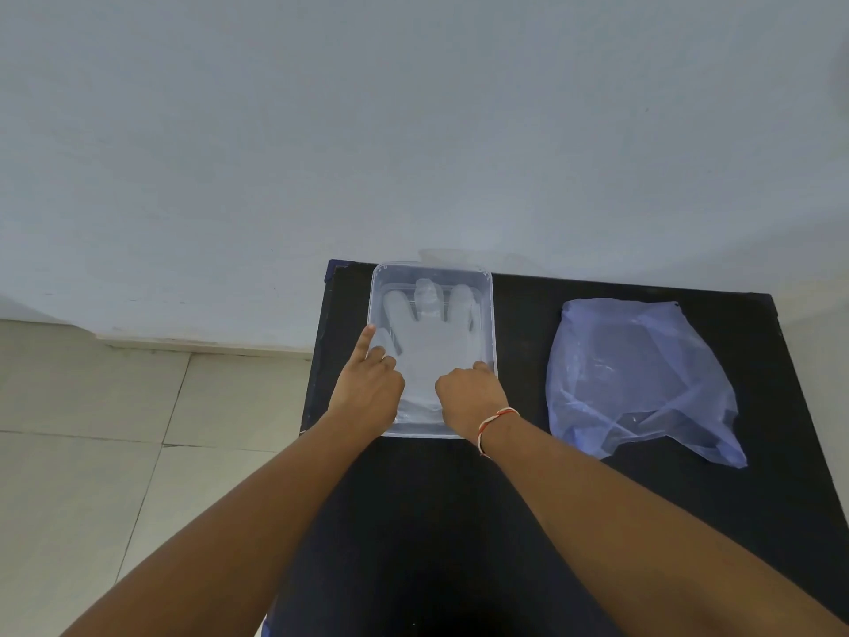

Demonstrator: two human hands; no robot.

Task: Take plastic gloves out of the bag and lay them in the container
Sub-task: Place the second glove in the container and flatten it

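A clear plastic container sits on the far left part of a black table. A translucent plastic glove lies flat inside it, fingers pointing away from me. My left hand rests at the container's near left edge, index finger stretched along the rim and the other fingers curled on the glove's cuff side. My right hand is at the near right, its fingers curled down onto the glove's cuff. A thin bluish plastic bag lies crumpled on the table to the right, touched by neither hand.
The black table stands against a pale wall. Tiled floor lies to its left. A red and white thread band circles my right wrist. Some clear plastic shows just behind the container, at the wall.
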